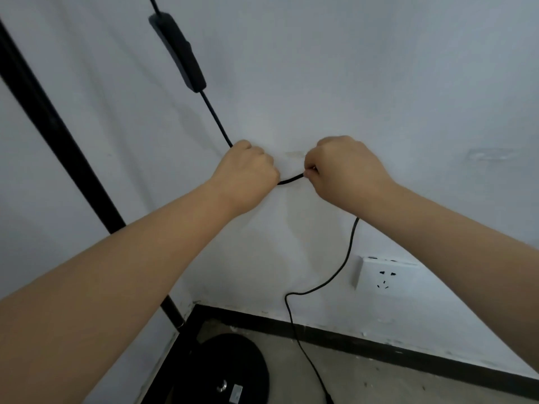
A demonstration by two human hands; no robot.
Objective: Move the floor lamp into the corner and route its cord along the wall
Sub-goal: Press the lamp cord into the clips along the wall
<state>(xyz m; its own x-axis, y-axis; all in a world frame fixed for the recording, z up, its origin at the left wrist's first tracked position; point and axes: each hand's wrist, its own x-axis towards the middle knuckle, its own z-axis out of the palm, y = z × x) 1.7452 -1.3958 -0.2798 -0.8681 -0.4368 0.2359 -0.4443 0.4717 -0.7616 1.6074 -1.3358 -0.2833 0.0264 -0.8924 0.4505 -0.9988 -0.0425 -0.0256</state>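
The floor lamp's black pole (pixel 58 132) rises from the corner, with its round black base (pixel 233 371) on the floor below. Its black cord (pixel 217 118) hangs down the white wall from an inline switch box (pixel 178 51). My left hand (pixel 246 176) is closed on the cord against the wall. My right hand (pixel 347 170) pinches the same cord a short way to the right, with a small length (pixel 291 179) stretched between both hands. Below my right hand the cord (pixel 347 258) drops, loops and runs down to the floor.
A white wall socket (pixel 385 275) sits low on the wall at the right, with nothing plugged in. A black skirting strip (pixel 379 342) runs along the wall's foot above a grey concrete floor (pixel 393 383). A faint tape-like patch (pixel 294 154) marks the wall between my hands.
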